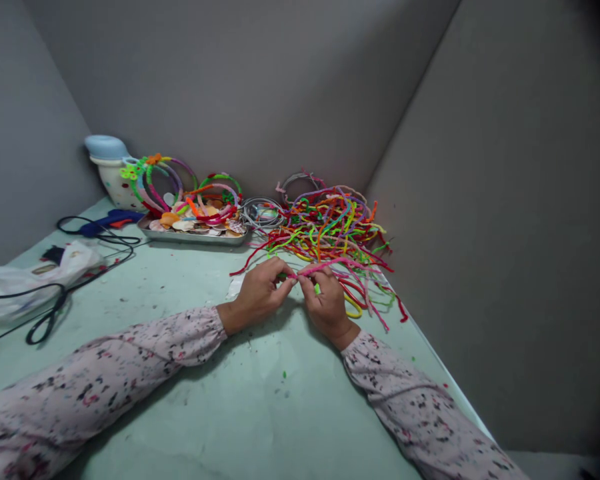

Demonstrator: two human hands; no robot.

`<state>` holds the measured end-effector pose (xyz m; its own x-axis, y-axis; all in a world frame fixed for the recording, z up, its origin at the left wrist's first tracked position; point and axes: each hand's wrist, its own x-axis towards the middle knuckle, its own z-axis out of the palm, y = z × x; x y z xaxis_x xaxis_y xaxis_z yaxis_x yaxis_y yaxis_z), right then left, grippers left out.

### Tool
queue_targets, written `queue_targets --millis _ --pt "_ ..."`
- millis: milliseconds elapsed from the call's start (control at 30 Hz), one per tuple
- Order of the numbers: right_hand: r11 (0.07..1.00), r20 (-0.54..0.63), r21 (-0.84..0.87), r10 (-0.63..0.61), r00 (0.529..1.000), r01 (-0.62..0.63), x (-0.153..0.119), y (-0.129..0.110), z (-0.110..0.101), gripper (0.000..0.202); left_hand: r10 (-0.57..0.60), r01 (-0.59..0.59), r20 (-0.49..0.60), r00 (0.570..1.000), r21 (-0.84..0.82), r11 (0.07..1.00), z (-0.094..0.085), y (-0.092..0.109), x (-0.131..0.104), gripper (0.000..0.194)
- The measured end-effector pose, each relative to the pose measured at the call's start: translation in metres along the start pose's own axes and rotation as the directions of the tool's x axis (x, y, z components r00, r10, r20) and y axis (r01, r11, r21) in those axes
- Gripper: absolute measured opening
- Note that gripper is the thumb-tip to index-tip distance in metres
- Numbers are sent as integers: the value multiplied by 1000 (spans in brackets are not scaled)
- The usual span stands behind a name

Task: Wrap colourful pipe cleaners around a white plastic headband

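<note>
A pink pipe cleaner (311,269) runs between my two hands over the middle of the table. My left hand (261,290) pinches its left end with thumb and forefinger. Close beside it, my right hand (326,300) pinches the same pipe cleaner, whose free part stretches off to the right. A bit of green shows at the left fingertips and under the right fingers; what it belongs to is partly hidden. Just beyond my hands lies a tangled heap of many-coloured pipe cleaners (325,223).
Behind on the left, a metal tray (195,236) holds shells and wrapped headbands (163,183). A white cup with a blue lid (115,175) stands near the wall. Wire coils (263,212) lie beside the tray. At left are a blue tool (111,221), a black cord (55,313) and a plastic bag (35,280).
</note>
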<state>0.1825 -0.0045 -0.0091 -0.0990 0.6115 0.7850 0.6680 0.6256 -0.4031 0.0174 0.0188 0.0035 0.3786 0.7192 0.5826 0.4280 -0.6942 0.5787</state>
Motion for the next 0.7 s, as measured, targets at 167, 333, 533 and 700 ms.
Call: queue_targets --millis 167,333,533,700 --pt "1000 12 -14 20 1000 -20 -1 1 0 10 5 -5 10 1000 2 1000 -1 1 0 9" --pt "1000 14 -12 27 1000 -26 -1 0 1 10 4 -4 7 1000 6 1000 0 0 0 8" --pt "997 13 5 77 997 -77 -1 -1 0 11 13 -13 22 1000 29 999 0 0 1 11" --pt "997 13 13 80 997 -80 -2 0 1 12 14 -14 18 1000 25 1000 -1 2 1 10"
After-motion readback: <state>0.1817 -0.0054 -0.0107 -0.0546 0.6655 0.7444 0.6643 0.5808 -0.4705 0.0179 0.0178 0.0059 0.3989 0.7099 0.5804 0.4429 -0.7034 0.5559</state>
